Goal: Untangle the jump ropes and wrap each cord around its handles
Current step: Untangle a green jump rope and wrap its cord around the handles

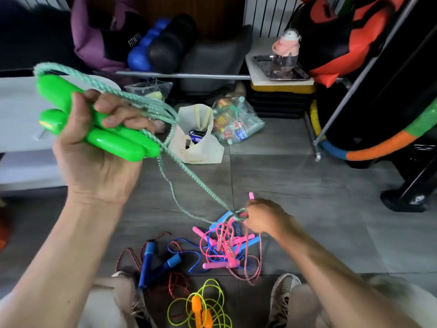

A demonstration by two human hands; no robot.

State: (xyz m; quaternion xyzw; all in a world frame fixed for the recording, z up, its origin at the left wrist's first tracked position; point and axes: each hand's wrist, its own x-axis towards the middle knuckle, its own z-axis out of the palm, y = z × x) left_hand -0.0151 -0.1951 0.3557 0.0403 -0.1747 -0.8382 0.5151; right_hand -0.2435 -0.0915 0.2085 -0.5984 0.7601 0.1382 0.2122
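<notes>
Left hand [94, 147] at 10 o'clock, fingers curled round both green handles [113, 136], raised, probably to keep the green cord [189, 176] taut. Cord runs toward 5 o'clock to right hand [264, 218], which pinches it where it enters the pink-and-blue tangle [227, 245], likely to work it free. Blue-handled rope [153, 261] and orange-handled rope [201, 308] lie at 6 o'clock, unwrapped.

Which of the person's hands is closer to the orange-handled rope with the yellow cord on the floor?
The right. The right hand is low, at the pink and blue tangle just above the orange-handled rope. The left hand is raised high to the left, gripping the green handles.
</notes>
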